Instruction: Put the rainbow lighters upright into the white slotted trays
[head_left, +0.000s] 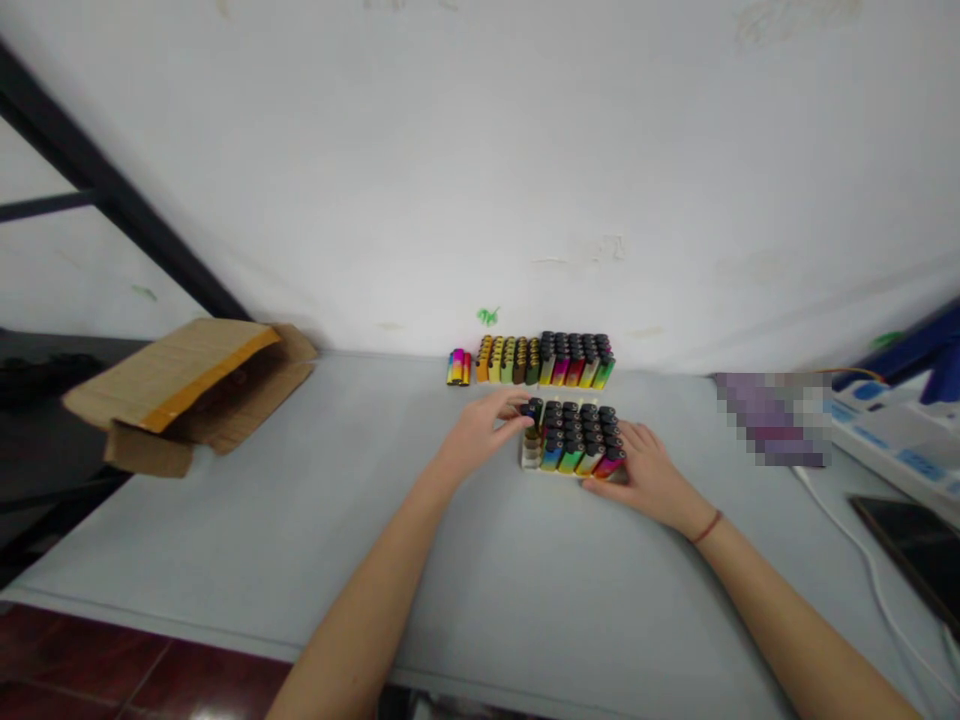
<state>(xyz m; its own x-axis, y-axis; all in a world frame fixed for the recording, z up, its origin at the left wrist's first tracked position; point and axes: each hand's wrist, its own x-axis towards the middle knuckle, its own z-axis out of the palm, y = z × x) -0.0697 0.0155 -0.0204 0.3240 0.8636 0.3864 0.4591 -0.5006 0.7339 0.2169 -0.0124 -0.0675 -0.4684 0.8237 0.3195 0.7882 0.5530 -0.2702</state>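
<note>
A tray of colourful lighters with black caps [581, 438] stands upright on the grey table [300, 520]. My left hand [484, 428] pinches one black-capped lighter [532, 409] at the tray's far left corner. My right hand [646, 470] lies against the tray's right front side, fingers curled round its edge. A second row of lighters [547, 361] stands behind, against the white wall. One lighter [458, 367] sits apart at its left end.
An open cardboard box [191, 388] lies at the table's left rear. At the right are a white device with blue marks [892, 430], a white cable [862, 560] and a dark phone [911, 555]. A blurred purple patch [772, 415] sits near the wall.
</note>
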